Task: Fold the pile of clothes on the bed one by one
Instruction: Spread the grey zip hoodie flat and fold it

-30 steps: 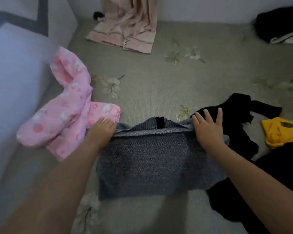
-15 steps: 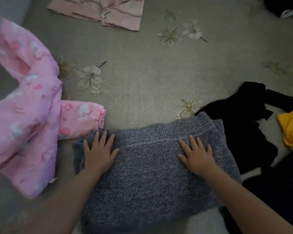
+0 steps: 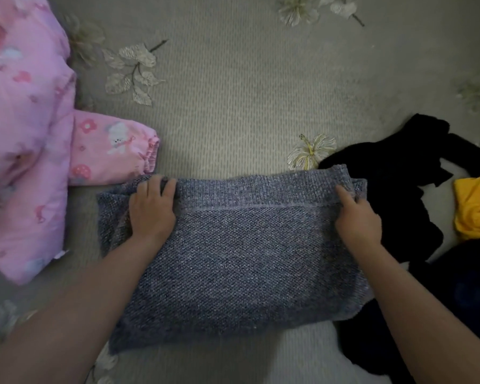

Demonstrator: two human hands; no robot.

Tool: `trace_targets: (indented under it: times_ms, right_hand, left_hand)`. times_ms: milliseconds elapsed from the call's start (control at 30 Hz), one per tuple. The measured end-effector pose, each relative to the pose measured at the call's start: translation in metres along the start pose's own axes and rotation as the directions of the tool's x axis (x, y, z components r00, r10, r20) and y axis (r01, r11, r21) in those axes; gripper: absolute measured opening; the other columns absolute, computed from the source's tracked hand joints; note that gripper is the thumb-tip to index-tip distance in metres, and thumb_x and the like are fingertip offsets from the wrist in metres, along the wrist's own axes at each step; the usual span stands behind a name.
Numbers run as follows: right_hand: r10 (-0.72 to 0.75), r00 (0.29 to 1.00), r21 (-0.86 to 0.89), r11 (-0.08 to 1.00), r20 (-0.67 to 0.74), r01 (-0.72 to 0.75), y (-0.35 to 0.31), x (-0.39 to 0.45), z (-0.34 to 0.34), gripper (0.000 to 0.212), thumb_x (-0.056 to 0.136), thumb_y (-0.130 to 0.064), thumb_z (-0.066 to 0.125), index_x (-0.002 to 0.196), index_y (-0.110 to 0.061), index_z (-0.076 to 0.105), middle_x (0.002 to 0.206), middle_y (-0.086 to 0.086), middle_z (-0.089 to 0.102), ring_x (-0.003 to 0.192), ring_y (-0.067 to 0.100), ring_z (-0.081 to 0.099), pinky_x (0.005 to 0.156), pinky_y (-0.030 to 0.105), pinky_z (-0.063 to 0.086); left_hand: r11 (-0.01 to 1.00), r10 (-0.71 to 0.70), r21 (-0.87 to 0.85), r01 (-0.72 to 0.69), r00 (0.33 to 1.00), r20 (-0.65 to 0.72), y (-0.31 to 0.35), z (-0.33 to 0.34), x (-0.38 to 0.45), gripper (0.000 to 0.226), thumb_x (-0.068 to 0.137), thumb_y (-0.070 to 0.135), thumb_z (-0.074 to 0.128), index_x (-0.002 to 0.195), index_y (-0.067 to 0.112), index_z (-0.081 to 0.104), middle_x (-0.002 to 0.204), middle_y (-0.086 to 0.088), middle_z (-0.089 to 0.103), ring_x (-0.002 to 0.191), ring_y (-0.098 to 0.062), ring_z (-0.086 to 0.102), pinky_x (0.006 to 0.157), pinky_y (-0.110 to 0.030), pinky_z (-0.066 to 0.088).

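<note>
The bed [image 3: 247, 101] wears a pale floral cover. On it the grey knit sweater [image 3: 233, 259] lies folded, its far edge pinched by both grips: left hand [image 3: 153, 209] and right hand [image 3: 356, 217], fingers curled into the knit. Left of the left hand lies a pink jacket [image 3: 31, 151]; right of the right hand, black clothes [image 3: 394, 184] (a yellow garment [image 3: 474, 206] beyond).

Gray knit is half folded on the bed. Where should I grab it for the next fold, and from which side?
Take the gray knit sweater at its two far corners, reaching over it from the near edge, where the left hand and right hand curl their fingers now. That banded edge lies straight and doubled, so it probably lifts evenly.
</note>
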State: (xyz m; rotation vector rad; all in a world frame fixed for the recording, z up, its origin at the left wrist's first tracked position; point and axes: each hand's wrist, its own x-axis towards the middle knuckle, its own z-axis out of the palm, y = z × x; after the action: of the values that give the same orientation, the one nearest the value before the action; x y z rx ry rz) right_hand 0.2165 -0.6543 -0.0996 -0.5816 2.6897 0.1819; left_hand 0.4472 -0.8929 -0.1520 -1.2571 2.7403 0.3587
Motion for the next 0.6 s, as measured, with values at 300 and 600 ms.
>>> trace_targets:
  times_ms: [300, 600]
  right_hand:
    - [0.1, 0.995, -0.261, 0.961, 0.028, -0.09, 0.007, -0.013, -0.001, 0.055, 0.091, -0.025, 0.046, 0.142, -0.029, 0.025, 0.148, 0.015, 0.018, 0.136, 0.033, 0.018, 0.109, 0.053, 0.015]
    - [-0.38, 0.795, -0.302, 0.778, 0.472, 0.551, -0.098, 0.044, -0.002, 0.081, 0.081, -0.009, 0.055, 0.147, -0.019, 0.01, 0.154, 0.009, 0.017, 0.143, 0.027, 0.01, 0.108, 0.061, -0.007]
  left_hand:
    - [0.988, -0.077, 0.145, 0.058, 0.989, 0.128, -0.008, -0.01, 0.017, 0.044, 0.086, 0.008, 0.047, 0.13, 0.003, 0.046, 0.141, -0.022, 0.035, 0.128, -0.037, 0.03, 0.098, -0.046, 0.026]
    - [0.901, 0.183, 0.153, -0.406, 0.675, 0.715, 0.063, -0.014, 0.052, 0.068, 0.082, 0.027, 0.053, 0.141, 0.012, 0.022, 0.14, -0.011, 0.039, 0.131, -0.026, 0.035, 0.113, -0.044, 0.012]
